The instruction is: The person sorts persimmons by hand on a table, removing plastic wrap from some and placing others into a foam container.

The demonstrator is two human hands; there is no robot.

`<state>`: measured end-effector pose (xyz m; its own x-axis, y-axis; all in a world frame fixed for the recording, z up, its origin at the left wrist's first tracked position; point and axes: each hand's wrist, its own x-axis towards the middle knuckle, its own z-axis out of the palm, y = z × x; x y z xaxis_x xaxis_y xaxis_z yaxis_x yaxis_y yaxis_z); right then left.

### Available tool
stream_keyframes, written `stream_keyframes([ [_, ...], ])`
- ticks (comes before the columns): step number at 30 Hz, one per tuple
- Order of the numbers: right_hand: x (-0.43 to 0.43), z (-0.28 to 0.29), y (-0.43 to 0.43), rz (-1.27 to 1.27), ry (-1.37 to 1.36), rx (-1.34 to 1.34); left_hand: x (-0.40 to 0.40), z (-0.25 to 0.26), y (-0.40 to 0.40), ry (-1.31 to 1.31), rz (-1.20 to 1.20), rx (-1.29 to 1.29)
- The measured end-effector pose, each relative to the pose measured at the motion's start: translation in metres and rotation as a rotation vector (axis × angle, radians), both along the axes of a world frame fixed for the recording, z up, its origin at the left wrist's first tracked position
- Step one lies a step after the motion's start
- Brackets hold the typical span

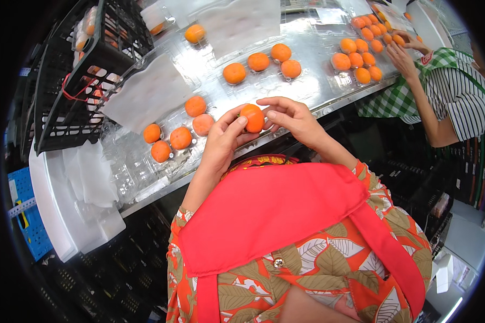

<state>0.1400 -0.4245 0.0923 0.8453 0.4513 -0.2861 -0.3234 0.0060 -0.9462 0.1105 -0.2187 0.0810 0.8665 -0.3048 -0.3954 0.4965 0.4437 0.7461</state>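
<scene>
In front of my apron, my left hand (226, 137) grips an orange persimmon (252, 118) between thumb and fingers. My right hand (293, 121) is just to the right of that fruit, fingers apart and curved; whether a fingertip touches it is hard to tell. Left of my left hand, several persimmons (180, 138) sit in clear plastic trays on the metal worktable (242, 95). Beyond my hands, several more persimmons (258, 61) rest in another clear tray.
A black plastic crate (68, 101) holding packed fruit stands at left. White foam sheets (149, 93) lie on the table. At right, a co-worker's hands (402, 52) handle fruit beside filled trays (355, 60). A white bin (56, 206) stands at the near left corner.
</scene>
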Motion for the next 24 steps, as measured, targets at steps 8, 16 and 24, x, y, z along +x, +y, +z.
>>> stream_keyframes([
  [8, -0.003, -0.004, 0.004, 0.029, 0.008, 0.024, -0.002, 0.003, -0.006, -0.111, -0.005, 0.112],
  [16, 0.002, -0.007, -0.004, 0.010, 0.080, 0.063, -0.005, -0.004, -0.013, -0.193, -0.013, 0.122],
  [24, 0.067, -0.016, -0.031, -0.077, -0.760, -0.568, -0.031, -0.043, 0.003, -0.744, -0.068, 0.917],
])
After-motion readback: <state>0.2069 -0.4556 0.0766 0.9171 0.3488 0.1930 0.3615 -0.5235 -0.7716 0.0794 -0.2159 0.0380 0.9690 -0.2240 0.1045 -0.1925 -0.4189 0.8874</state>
